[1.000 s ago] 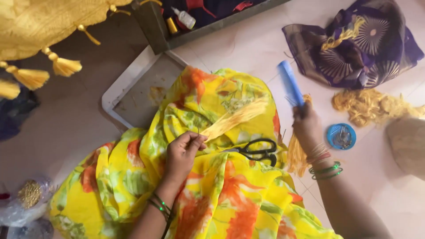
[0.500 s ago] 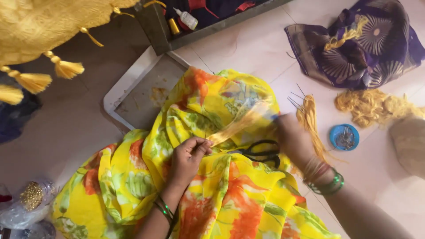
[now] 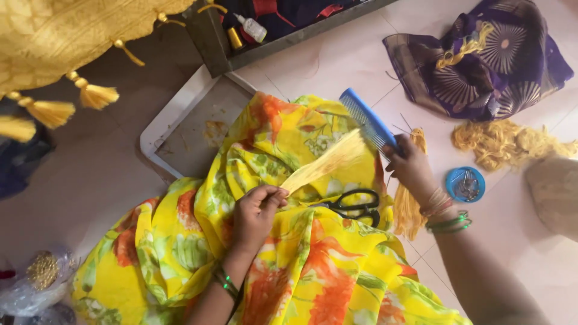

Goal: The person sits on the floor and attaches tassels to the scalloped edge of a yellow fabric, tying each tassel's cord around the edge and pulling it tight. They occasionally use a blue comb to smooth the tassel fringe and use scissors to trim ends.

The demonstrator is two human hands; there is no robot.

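Note:
My left hand (image 3: pixel 256 212) pinches the base of a yellow thread tassel (image 3: pixel 328 162) that fans out up and to the right over a yellow, orange and green floral cloth (image 3: pixel 289 265) on my lap. My right hand (image 3: pixel 410 165) grips a blue comb (image 3: pixel 367 120), its teeth at the tassel's spread tip; a bundle of yellow threads (image 3: pixel 409 207) hangs under that hand. Black scissors (image 3: pixel 355 206) lie on the cloth between my hands.
A white tray (image 3: pixel 180 126) lies on the floor at upper left. A purple patterned cloth (image 3: pixel 481 60), a heap of yellow thread (image 3: pixel 506 141) and a small blue round tin (image 3: pixel 465 183) lie at right. Gold fabric with tassels (image 3: pixel 72 36) hangs at top left.
My right hand swung down toward the tassel and has come back up at its tip with the comb. My left hand keeps its pinch.

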